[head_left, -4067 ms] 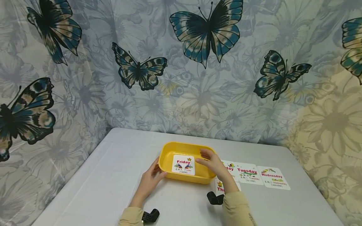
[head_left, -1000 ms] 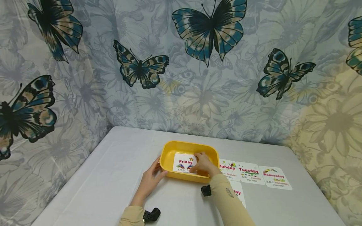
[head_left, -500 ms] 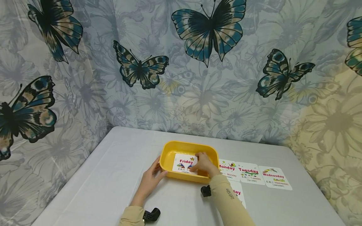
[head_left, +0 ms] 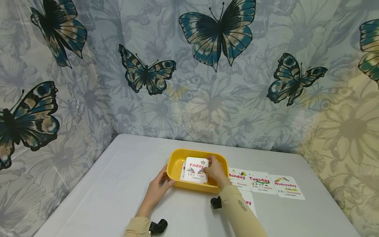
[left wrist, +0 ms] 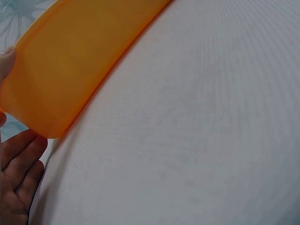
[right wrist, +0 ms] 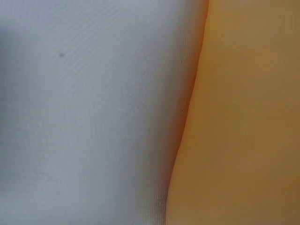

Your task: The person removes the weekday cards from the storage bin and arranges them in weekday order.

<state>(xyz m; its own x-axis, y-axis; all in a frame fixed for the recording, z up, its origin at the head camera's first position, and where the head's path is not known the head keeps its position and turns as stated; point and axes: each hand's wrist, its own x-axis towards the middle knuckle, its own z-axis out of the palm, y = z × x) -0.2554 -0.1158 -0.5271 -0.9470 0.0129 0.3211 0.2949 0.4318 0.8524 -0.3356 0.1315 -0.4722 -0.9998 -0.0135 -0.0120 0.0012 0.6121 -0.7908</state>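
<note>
My right hand (head_left: 215, 171) pinches the right edge of the Friday card (head_left: 193, 171) inside the yellow tray (head_left: 192, 187). That card is raised a little. Beneath it shows another white card (head_left: 182, 176) with a red "S" at its edge. At the tray's left end my left hand (head_left: 157, 188) grips the corner. In the left wrist view, the thumb (left wrist: 6, 63) lies at the rim, with fingers (left wrist: 23, 157) by the lower corner. Only the tray's outer wall (right wrist: 243, 117) and the white cloth appear in the right wrist view; the hand is out of sight there.
Monday (head_left: 238, 175), Tuesday (head_left: 262, 182) and Wednesday (head_left: 288, 186) cards lie in a row right of the tray. Below them another card (head_left: 248, 200) is partly covered by the right sleeve. A white cloth covers the table (head_left: 100, 191); butterfly-print fabric (head_left: 207, 108) hangs behind.
My right hand went down into the tray and took hold of the Friday card. It has lifted slightly, uncovering the card under it. The left hand stays on the tray.
</note>
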